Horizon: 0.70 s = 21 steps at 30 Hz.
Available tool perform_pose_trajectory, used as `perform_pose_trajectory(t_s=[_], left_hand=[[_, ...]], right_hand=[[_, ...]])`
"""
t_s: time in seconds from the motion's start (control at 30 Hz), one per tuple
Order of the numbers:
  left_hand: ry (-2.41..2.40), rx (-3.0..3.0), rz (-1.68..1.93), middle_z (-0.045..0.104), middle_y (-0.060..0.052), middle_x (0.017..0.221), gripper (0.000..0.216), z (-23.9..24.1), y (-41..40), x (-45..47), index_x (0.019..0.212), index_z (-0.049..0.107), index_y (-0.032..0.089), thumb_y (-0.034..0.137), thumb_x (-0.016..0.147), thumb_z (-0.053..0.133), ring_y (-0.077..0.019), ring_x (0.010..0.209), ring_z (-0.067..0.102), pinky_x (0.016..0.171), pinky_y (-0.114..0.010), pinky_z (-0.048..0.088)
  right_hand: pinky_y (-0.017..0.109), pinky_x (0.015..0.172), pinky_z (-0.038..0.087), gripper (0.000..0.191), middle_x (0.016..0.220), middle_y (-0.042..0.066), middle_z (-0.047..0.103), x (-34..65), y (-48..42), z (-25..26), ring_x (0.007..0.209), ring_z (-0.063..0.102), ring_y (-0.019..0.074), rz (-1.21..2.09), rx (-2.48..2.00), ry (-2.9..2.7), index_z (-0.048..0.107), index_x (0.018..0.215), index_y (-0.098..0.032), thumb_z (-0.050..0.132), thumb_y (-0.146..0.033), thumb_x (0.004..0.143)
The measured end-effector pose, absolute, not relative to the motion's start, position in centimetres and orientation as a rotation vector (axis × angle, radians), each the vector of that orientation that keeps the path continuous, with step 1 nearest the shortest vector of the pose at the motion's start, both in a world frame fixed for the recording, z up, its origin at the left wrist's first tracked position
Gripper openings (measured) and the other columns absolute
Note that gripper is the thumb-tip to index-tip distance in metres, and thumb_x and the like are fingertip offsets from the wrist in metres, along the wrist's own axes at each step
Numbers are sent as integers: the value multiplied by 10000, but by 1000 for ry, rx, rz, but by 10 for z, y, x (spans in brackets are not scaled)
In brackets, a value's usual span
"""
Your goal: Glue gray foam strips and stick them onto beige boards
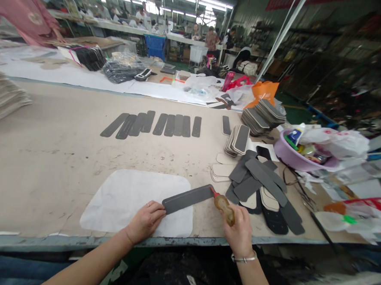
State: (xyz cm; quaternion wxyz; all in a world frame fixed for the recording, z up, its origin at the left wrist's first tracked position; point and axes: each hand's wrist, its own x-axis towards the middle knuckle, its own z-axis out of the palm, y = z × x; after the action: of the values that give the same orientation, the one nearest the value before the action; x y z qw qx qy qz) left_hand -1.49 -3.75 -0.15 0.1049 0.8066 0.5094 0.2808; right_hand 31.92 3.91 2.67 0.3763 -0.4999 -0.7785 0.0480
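A long dark grey strip point(189, 198) with rounded corners and a line along its edge lies slantwise over a white sheet point(109, 197), its right end reaching past the sheet. My left hand point(147, 220) is closed on the strip's left end, fingertips on its edge. In my right hand point(239, 231) is a small yellowish-brown glue bottle point(225, 208) with a red nozzle. The nozzle's tip is at the strip's upper right corner; whether it touches, I cannot tell. Fingers wrap the bottle's lower part, partly hidden.
Right of my right hand lies a loose pile of grey and cream strips point(255, 181). Stacked strips point(237, 140) stand behind it, near a purple basin point(293, 155). Several grey strips point(168, 125) form a row farther back. A person in pink point(27, 16) stands far left.
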Motion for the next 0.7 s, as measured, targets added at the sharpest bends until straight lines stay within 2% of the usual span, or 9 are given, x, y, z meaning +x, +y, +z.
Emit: perform_pose_trajectory(t_s=[0.17, 0.43, 0.7], left_hand=[[1520, 2364, 821, 592, -90, 979, 197, 0, -38, -14, 991, 640, 171, 148, 896, 468, -176, 904, 533, 822, -335, 499], [1483, 2396, 853, 620, -82, 933, 211, 5, -37, -12, 976, 646, 173, 134, 894, 455, -168, 866, 550, 781, -328, 499], [1464, 2399, 835, 616, -83, 944, 230, 9, -37, -12, 993, 637, 165, 116, 894, 435, -171, 873, 550, 793, -339, 490]], right_hand=[[468, 782, 472, 220, 957, 96, 516, 306, 29, 35, 912, 501, 264, 147, -1243, -1939, 518, 1055, -185, 567, -239, 847], [383, 724, 477, 228, 936, 64, 479, 245, -12, 51, 857, 495, 218, 731, -922, -2082, 498, 1057, -234, 520, -117, 862], [388, 724, 468, 191, 923, 59, 470, 243, -22, 52, 850, 486, 222, 830, -956, -2150, 503, 1010, -226, 495, -104, 864]])
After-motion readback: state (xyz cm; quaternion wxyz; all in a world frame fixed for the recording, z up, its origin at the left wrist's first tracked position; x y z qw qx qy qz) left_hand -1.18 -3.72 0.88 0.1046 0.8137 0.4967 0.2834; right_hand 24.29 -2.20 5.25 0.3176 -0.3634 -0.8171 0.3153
